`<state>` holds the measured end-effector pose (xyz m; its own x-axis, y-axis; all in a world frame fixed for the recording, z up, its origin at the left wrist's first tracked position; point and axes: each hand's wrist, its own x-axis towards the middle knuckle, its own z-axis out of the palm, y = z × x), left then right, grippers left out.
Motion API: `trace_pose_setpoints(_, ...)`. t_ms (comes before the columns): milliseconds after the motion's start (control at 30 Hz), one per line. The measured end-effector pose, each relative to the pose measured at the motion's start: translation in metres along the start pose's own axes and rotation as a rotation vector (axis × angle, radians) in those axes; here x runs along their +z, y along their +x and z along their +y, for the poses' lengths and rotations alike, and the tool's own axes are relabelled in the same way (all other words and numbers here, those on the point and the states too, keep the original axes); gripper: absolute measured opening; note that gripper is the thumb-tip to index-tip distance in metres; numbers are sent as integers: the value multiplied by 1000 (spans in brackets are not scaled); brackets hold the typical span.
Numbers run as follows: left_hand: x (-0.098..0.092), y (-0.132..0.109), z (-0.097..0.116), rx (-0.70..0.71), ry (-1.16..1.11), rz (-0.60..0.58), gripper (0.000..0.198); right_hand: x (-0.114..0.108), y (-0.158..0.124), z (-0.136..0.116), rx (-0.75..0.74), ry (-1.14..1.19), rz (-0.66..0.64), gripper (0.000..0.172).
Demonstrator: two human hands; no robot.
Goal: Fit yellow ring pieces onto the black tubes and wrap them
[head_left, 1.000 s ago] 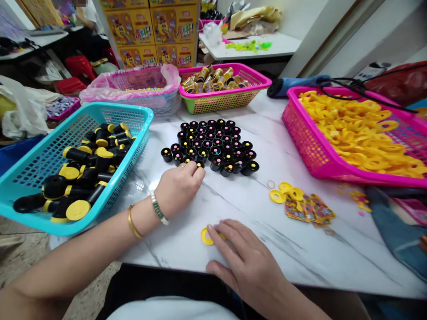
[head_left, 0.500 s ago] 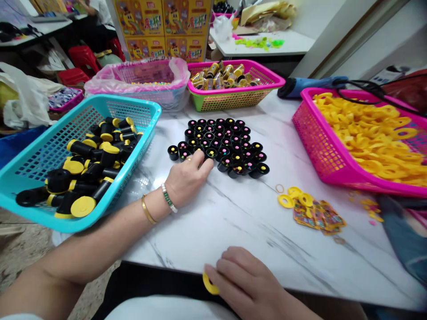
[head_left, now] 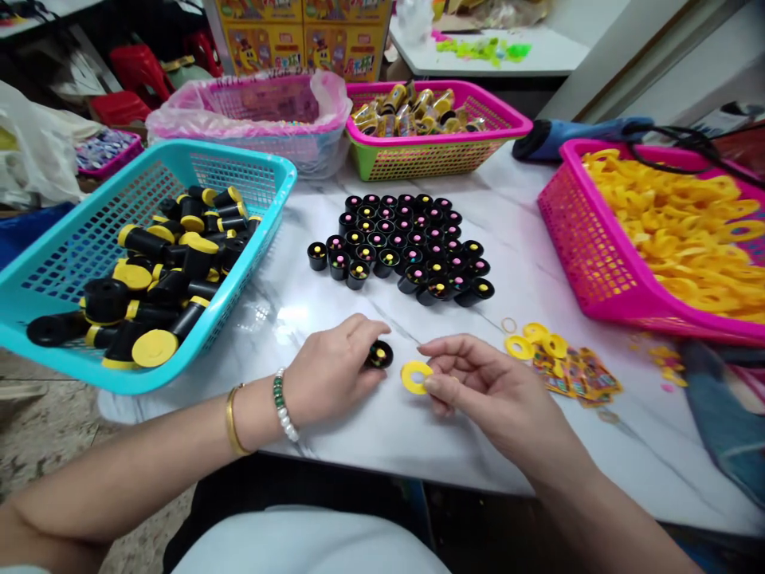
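Note:
My left hand [head_left: 332, 369] is closed around a small black cup [head_left: 379, 354] with coloured beads inside, held just above the marble table [head_left: 454, 430]. My right hand [head_left: 490, 391] pinches a yellow ring [head_left: 416, 376] by its edge, a few centimetres right of the cup. Behind them stands a cluster of several black cups [head_left: 406, 247] with beads in them. A few loose yellow rings [head_left: 535, 341] and printed stickers [head_left: 579, 379] lie to the right of my right hand.
A teal basket [head_left: 72, 351] of black and yellow tubes sits at the left. A pink basket [head_left: 582, 255] of yellow rings is at the right. Two more baskets [head_left: 418, 163] stand at the back. A blue tool [head_left: 567, 135] lies behind.
My left hand lifted one black cup out of the cluster and brought it toward me. My right hand picked the yellow ring off the table edge and raised it beside the cup.

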<state>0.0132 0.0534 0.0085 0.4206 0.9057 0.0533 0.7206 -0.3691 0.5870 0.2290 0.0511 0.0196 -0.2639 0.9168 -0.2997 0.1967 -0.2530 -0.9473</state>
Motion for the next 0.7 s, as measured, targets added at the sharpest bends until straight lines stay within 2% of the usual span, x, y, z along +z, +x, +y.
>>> trace_pose_setpoints(133,11,2,-7,-52,-83,-16,21,14,12,-8,-40,-79,-22,28)
trace_pose_setpoints(267,11,3,-5,-96,-79,-42,28,24,24,-14,-86,-127,-32,27)
trace_pose_setpoints(467,5,7,-3,-93,-63,-112,25,21,34,-7,45,-63,-96,26)
trace_pose_setpoints(700,2,7,-6,-62,-116,-128,21,27,28,2,102,-6,-158,27)
